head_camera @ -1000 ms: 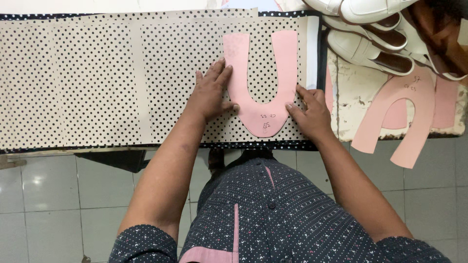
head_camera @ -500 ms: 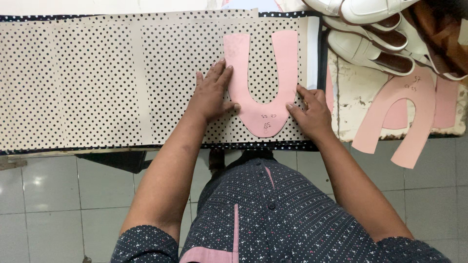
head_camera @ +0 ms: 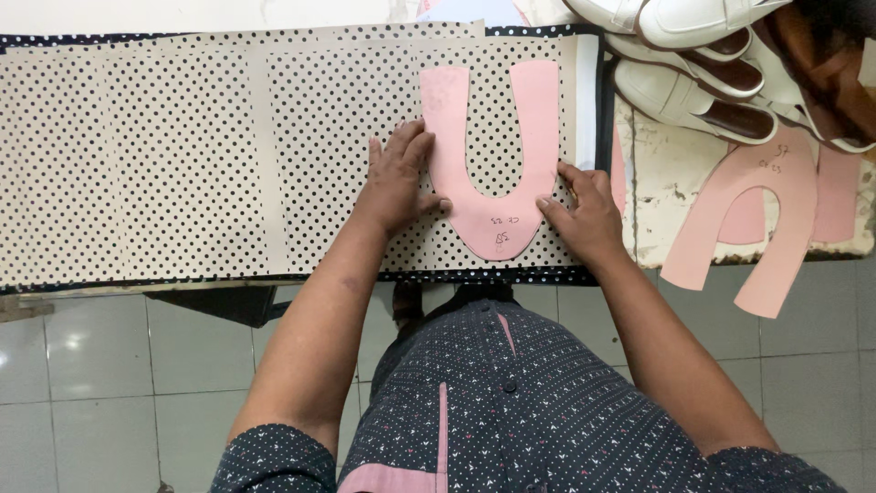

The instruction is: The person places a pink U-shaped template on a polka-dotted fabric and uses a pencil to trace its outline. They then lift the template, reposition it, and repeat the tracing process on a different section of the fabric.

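Note:
A pink U-shaped paper pattern [head_camera: 493, 215] lies flat on a strip of cream fabric with black polka dots [head_camera: 182, 155], its two arms pointing away from me. My left hand [head_camera: 397, 178] rests palm down on the fabric, fingers spread, its thumb touching the pattern's left edge. On the other side, my right hand [head_camera: 584, 210] presses the pattern's lower right edge with its fingertips. Neither hand grips anything.
Several white shoes [head_camera: 693, 55] are piled at the upper right beside brown material [head_camera: 821, 64]. More pink U-shaped patterns [head_camera: 776, 219] hang over the edge of a worn white table [head_camera: 666, 192]. A tiled floor [head_camera: 119, 374] lies below.

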